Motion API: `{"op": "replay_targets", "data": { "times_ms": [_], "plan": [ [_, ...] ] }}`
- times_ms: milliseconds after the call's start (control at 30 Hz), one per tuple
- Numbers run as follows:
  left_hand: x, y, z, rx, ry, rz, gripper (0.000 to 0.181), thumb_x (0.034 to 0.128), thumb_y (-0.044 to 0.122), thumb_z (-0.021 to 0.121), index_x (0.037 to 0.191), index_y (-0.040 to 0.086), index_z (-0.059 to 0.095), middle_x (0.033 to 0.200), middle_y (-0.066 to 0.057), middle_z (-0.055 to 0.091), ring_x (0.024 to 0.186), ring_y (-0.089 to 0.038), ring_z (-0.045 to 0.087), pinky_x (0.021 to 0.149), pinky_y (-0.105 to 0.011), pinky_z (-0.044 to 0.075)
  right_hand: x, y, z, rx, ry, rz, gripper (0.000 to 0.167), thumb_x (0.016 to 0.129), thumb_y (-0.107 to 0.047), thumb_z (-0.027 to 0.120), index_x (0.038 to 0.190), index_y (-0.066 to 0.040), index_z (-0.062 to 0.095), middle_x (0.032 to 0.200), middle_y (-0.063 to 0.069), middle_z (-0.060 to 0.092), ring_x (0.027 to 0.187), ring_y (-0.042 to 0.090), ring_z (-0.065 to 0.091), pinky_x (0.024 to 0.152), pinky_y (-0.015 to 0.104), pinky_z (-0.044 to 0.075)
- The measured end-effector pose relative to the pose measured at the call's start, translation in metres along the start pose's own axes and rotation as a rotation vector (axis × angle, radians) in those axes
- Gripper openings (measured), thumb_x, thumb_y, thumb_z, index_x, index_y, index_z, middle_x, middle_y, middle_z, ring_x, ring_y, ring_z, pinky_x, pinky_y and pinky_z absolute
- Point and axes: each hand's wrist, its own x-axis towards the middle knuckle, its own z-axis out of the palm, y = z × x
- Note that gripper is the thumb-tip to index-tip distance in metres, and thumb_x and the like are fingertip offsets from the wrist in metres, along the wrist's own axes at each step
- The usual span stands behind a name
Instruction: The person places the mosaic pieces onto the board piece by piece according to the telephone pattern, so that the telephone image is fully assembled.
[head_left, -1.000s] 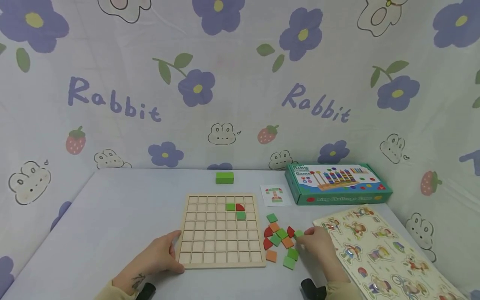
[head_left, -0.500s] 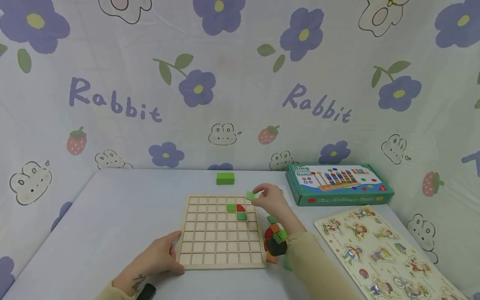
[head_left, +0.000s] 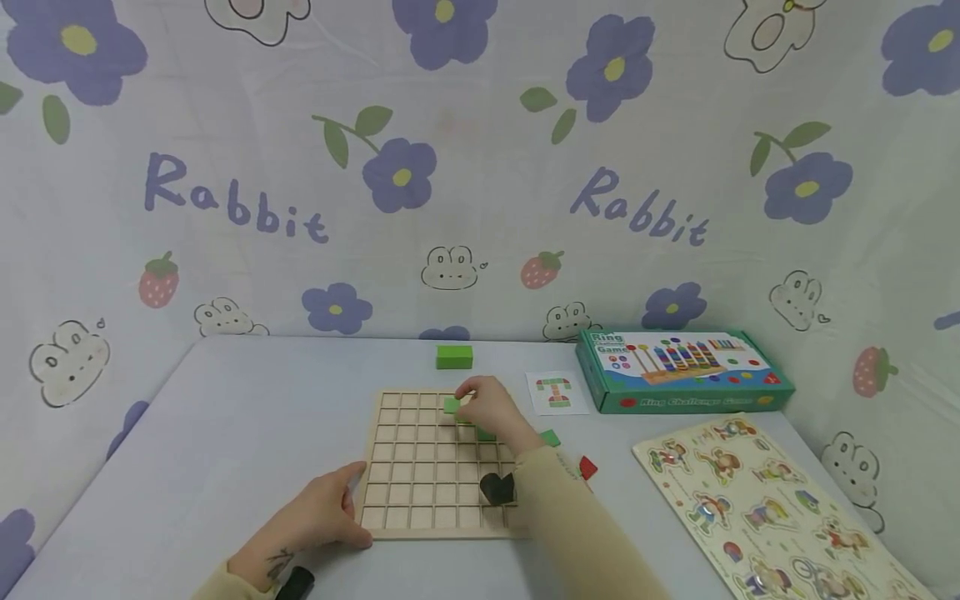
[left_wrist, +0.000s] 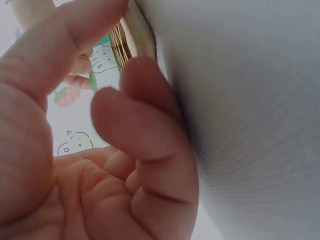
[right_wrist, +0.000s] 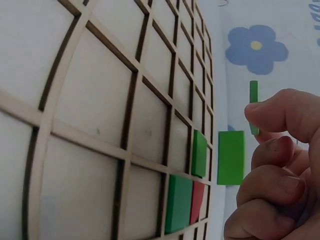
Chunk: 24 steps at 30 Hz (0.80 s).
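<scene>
In the head view, a wooden grid board [head_left: 420,492] lies at mid-table. My left hand [head_left: 322,504] grips its near left corner; in the left wrist view, its fingers [left_wrist: 135,125] curl beside the board's edge. My right hand [head_left: 491,412] pinches a green square tile [head_left: 452,405] between thumb and fingers above the board's far rows. The right wrist view shows this tile [right_wrist: 253,91] edge-on, apart from the grid. Two green tiles, one bright [right_wrist: 200,152] and one darker [right_wrist: 177,202], and a red piece [right_wrist: 197,202] sit in cells; the right hand partly covers them in the head view.
Behind the board stands a green block [head_left: 454,357]. A pattern card [head_left: 558,392] lies beside a green game box [head_left: 682,400]. A picture puzzle board [head_left: 772,508] is at right. A green tile [head_left: 551,437] and red piece [head_left: 588,467] show past the right sleeve.
My right hand has picked up a green tile from the loose pieces right of the board and carried it left over the far rows. My left hand has stayed at the corner.
</scene>
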Motion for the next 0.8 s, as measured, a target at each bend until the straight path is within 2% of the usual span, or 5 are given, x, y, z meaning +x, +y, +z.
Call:
{"op": "replay_targets", "data": {
  "times_ms": [100, 267, 367, 567, 800],
  "plan": [
    [0.0, -0.002, 0.0, -0.001, -0.003, 0.011, 0.104, 0.0515, 0.011, 0.087, 0.14, -0.002, 0.034, 0.063, -0.005, 0.053, 0.053, -0.013, 0.044, 0.047, -0.026, 0.033, 0.003, 0.0, 0.005, -0.028, -0.001, 0.012, 0.024, 0.077, -0.005, 0.065, 0.101, -0.005, 0.064, 0.096, 0.01, 0.059, 0.063, 0.015, 0.045, 0.055, 0.027, 0.038],
    [0.0, -0.003, 0.0, 0.009, 0.0, 0.014, 0.104, 0.051, 0.011, 0.087, 0.14, -0.002, 0.034, 0.064, -0.005, 0.053, 0.053, -0.013, 0.045, 0.047, -0.026, 0.034, 0.007, -0.001, 0.011, -0.092, 0.005, 0.043, 0.025, 0.077, -0.005, 0.064, 0.102, -0.006, 0.065, 0.091, 0.011, 0.06, 0.061, 0.016, 0.046, 0.054, 0.029, 0.038],
    [0.0, -0.003, 0.0, 0.012, -0.001, 0.015, 0.104, 0.0511, 0.011, 0.087, 0.139, -0.002, 0.034, 0.063, -0.004, 0.053, 0.053, -0.013, 0.045, 0.047, -0.026, 0.033, 0.008, -0.001, 0.015, -0.157, 0.024, 0.066, 0.025, 0.077, -0.007, 0.063, 0.101, -0.008, 0.065, 0.098, 0.01, 0.062, 0.061, 0.017, 0.047, 0.053, 0.029, 0.038],
    [0.0, -0.003, -0.001, 0.004, -0.009, 0.034, 0.103, 0.0522, 0.011, 0.086, 0.139, -0.003, 0.034, 0.063, -0.004, 0.054, 0.053, -0.013, 0.045, 0.047, -0.026, 0.034, 0.01, 0.0, 0.021, -0.284, 0.052, 0.108, 0.022, 0.077, -0.01, 0.065, 0.099, -0.01, 0.066, 0.113, 0.008, 0.062, 0.077, 0.019, 0.052, 0.06, 0.032, 0.041],
    [-0.002, -0.003, -0.001, 0.01, -0.008, 0.054, 0.102, 0.0523, 0.01, 0.086, 0.139, -0.004, 0.034, 0.062, -0.004, 0.053, 0.053, -0.013, 0.045, 0.047, -0.026, 0.033, 0.013, -0.001, 0.024, -0.303, 0.051, 0.126, 0.023, 0.077, -0.01, 0.065, 0.1, -0.012, 0.068, 0.116, 0.007, 0.061, 0.088, 0.021, 0.054, 0.068, 0.036, 0.044]
  ]
}}
